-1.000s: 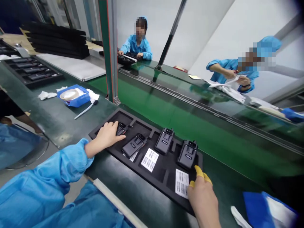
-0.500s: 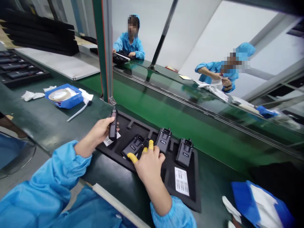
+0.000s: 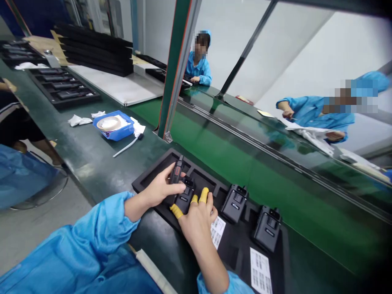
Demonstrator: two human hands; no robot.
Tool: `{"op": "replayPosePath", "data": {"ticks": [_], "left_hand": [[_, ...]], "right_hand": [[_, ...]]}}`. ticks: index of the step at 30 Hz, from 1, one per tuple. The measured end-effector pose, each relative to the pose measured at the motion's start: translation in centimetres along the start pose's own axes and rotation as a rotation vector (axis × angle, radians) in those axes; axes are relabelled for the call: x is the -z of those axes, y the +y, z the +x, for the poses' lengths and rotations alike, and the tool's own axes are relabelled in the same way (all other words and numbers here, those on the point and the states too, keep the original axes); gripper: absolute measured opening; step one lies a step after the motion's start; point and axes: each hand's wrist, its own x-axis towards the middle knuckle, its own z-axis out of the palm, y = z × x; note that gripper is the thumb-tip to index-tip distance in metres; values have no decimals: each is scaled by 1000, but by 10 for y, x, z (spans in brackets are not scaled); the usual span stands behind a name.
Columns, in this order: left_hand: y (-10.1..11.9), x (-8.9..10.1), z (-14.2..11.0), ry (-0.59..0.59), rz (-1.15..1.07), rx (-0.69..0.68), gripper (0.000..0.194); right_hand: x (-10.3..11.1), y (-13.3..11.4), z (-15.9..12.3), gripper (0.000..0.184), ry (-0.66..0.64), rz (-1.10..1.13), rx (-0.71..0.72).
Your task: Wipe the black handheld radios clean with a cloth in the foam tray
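Observation:
My left hand (image 3: pixel 157 188) is closed around a black walkie-talkie (image 3: pixel 177 170) held on edge, a red mark on its side. Its thumb reaches over a second walkie-talkie (image 3: pixel 184 199) with pale lettering. My right hand (image 3: pixel 199 216), with yellow finger cots on the thumb and two fingers, grips this second one near its lower end. Both are over the left part of a black foam tray (image 3: pixel 147 176). Farther right in the tray lie a third walkie-talkie (image 3: pixel 234 204) and another walkie-talkie (image 3: pixel 267 228). White label sheets (image 3: pixel 261 270) rest in front of them.
A blue bin (image 3: pixel 119 134) with a tape roll stands on the green bench (image 3: pixel 82 153), beside crumpled white scraps. Behind are a filled tray (image 3: pixel 39 83) and stacked black trays (image 3: pixel 94 51). A green post (image 3: pixel 176 61) rises beyond my tray. Two people in blue work across the bench.
My right hand has moved left toward my left hand, with the second walkie-talkie now between them and turned more upright. The view has swung left.

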Motion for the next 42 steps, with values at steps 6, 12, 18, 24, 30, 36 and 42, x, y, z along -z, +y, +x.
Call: {"op": "replayPosePath", "data": {"ticks": [6,12,18,24,30,36,42], "left_hand": [[-4,1,-1,10,53,-63,98],[4,-1,-1,-10,-42,10,60],[6,-6,-2,-85,-73,107,60],[-7,-11,1,-123,72,116,97],[-17,-11,1,-111,12,120,110],[-18,-10,0,-142,-3,83,109],[-20,-8,-1,-153,12,48,101]], "right_hand": [[-8,-6,2,66,38,483,-49],[-5,4,11,53,-122,1172,-216],[17,26,-13,60,137,1309,-189],[23,45,-27,76,269,847,-310],[17,49,-30,84,254,687,-384],[18,48,-33,84,248,610,-387],[16,49,-36,83,286,550,-376]]}}
